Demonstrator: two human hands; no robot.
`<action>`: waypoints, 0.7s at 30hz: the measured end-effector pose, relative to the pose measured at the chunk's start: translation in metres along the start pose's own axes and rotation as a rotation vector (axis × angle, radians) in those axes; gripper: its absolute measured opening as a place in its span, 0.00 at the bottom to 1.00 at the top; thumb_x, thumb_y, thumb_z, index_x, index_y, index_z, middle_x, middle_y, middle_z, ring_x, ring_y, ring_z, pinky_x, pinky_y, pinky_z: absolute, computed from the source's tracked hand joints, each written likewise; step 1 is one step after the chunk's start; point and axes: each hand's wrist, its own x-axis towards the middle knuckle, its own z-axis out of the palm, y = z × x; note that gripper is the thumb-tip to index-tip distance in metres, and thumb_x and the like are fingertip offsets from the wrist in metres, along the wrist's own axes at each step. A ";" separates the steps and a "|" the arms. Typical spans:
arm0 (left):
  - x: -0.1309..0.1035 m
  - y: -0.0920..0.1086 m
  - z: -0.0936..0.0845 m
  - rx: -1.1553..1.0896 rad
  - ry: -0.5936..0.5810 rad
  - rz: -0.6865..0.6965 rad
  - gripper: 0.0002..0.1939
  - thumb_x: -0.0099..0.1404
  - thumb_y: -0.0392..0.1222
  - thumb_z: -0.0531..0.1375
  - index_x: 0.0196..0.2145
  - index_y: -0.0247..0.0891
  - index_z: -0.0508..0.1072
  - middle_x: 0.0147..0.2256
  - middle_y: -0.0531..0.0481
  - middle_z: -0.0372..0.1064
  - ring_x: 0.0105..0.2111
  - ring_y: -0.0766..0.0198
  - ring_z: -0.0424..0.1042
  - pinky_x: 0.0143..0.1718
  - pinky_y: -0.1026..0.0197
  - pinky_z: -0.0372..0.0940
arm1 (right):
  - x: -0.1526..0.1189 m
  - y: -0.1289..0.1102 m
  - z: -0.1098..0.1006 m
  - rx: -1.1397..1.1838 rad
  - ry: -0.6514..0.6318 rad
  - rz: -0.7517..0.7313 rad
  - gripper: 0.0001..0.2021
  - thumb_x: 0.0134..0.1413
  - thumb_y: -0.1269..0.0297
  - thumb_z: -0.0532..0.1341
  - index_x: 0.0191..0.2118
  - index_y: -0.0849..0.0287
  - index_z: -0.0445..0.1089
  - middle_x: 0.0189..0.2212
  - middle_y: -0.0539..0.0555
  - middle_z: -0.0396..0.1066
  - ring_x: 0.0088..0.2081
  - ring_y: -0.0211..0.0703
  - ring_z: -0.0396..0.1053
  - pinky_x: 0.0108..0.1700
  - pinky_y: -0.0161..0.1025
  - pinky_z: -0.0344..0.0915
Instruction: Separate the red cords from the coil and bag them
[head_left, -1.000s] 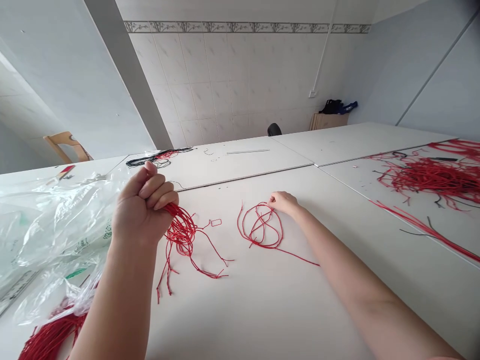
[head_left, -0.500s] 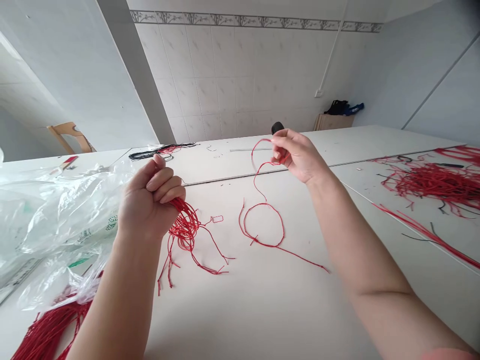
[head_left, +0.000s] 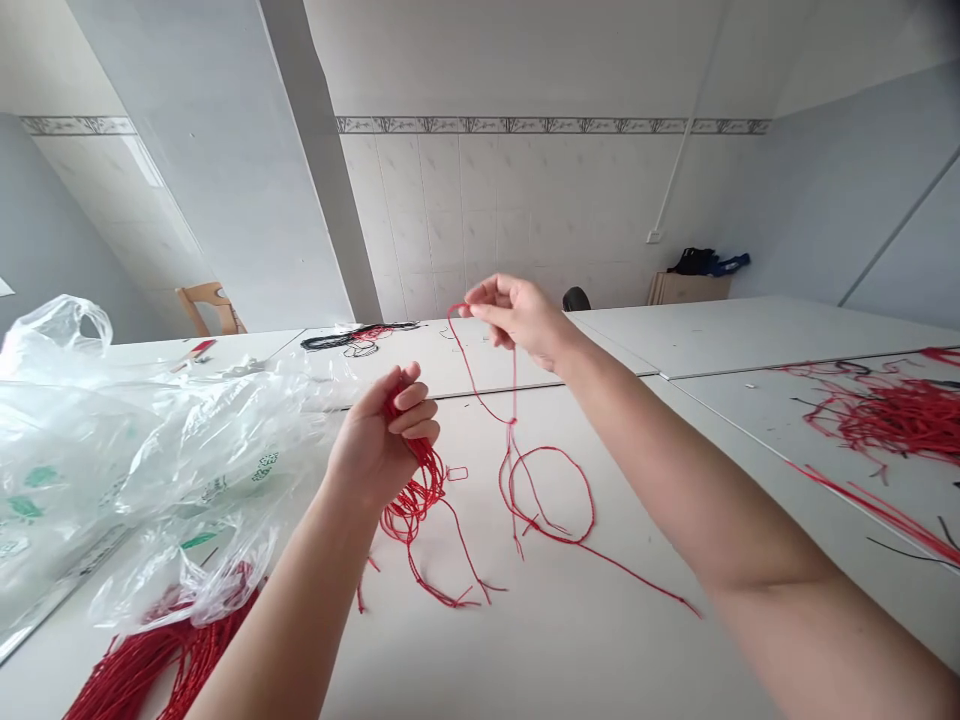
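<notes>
My left hand [head_left: 386, 430] is closed round a bundle of red cords [head_left: 420, 492], whose loops and knotted ends hang below the fist. Raised to the right of it, my right hand [head_left: 517, 312] pinches a single red cord [head_left: 474, 380] between thumb and fingers. This cord hangs as a loop with a knot low down and loose tails beneath. On the table under it lies another red cord [head_left: 592, 500], curled into a ring with one tail stretching right. A small red rectangular loop [head_left: 457, 473] sits beside the bundle.
Clear plastic bags [head_left: 172, 440] cover the table's left side, with a thick bunch of red cords [head_left: 142, 660] below. Black cords [head_left: 352, 338] lie at the back. A red cord pile [head_left: 900, 420] is at the right. A wooden chair [head_left: 210, 305] stands behind the table [head_left: 570, 650].
My right hand has moved left, nearer my left hand, and the cord in it now hangs straight down as a loop. The camera view has shifted, and my left hand still grips the bundle.
</notes>
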 end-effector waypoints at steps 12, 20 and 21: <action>0.007 -0.015 0.000 0.082 0.128 0.085 0.18 0.78 0.39 0.50 0.43 0.35 0.81 0.43 0.41 0.81 0.48 0.53 0.80 0.55 0.50 0.74 | -0.064 0.027 0.059 -0.186 -0.059 -0.175 0.02 0.64 0.67 0.63 0.42 0.54 0.72 0.38 0.49 0.78 0.32 0.37 0.74 0.36 0.38 0.73; 0.009 -0.016 -0.001 0.122 0.200 0.097 0.16 0.78 0.39 0.51 0.43 0.38 0.80 0.49 0.42 0.81 0.51 0.54 0.79 0.57 0.49 0.71 | -0.081 0.047 0.062 -0.083 -0.089 -0.095 0.04 0.62 0.63 0.65 0.42 0.54 0.72 0.38 0.50 0.80 0.39 0.41 0.78 0.44 0.42 0.74; 0.009 -0.016 0.000 0.112 0.217 0.103 0.15 0.79 0.38 0.51 0.42 0.38 0.79 0.46 0.43 0.81 0.50 0.56 0.79 0.57 0.51 0.70 | -0.084 0.049 0.061 -0.081 -0.098 -0.082 0.05 0.62 0.63 0.66 0.42 0.54 0.72 0.39 0.50 0.80 0.40 0.41 0.78 0.45 0.42 0.74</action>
